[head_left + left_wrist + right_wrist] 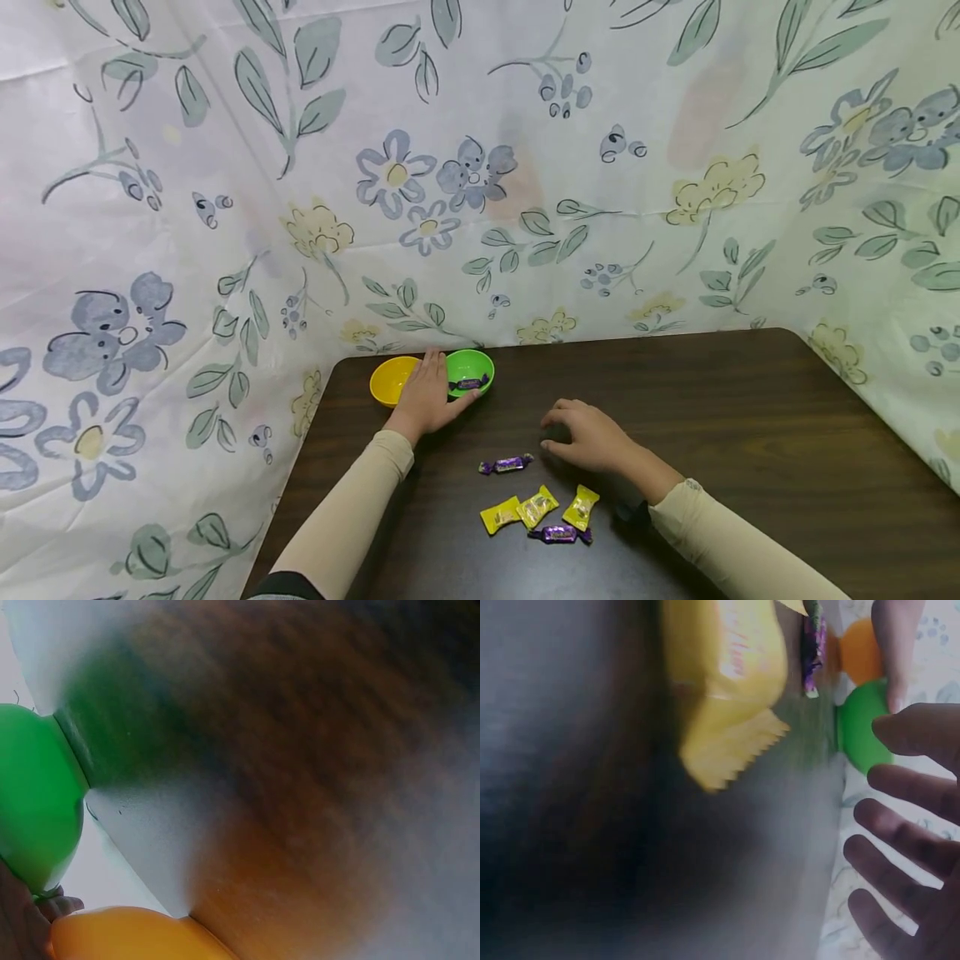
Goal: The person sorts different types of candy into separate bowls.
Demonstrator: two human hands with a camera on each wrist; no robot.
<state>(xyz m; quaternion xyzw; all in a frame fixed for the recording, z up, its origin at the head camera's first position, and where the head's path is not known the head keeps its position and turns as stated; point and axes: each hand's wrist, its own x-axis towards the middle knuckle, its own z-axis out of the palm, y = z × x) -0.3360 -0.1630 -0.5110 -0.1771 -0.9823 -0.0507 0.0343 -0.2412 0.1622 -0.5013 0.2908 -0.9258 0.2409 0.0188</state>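
On a dark wooden bench (720, 408), a person's left hand (425, 396) reaches to two small bowls standing side by side at the far edge, its fingers extended between the yellow bowl (385, 383) on the left and the green bowl (480, 362) on the right, gripping neither. One purple-wrapped candy (468, 384) lies inside the green bowl. The right hand (592, 435) is over the bench to the right, fingers loosely bent and spread, grasping nothing. Nearer the person, a second purple candy (506, 464) lies alone; below it sit three yellow-wrapped candies (537, 507), with a third purple candy (561, 534) just beside them. Floral cloth (525, 83) hangs behind.
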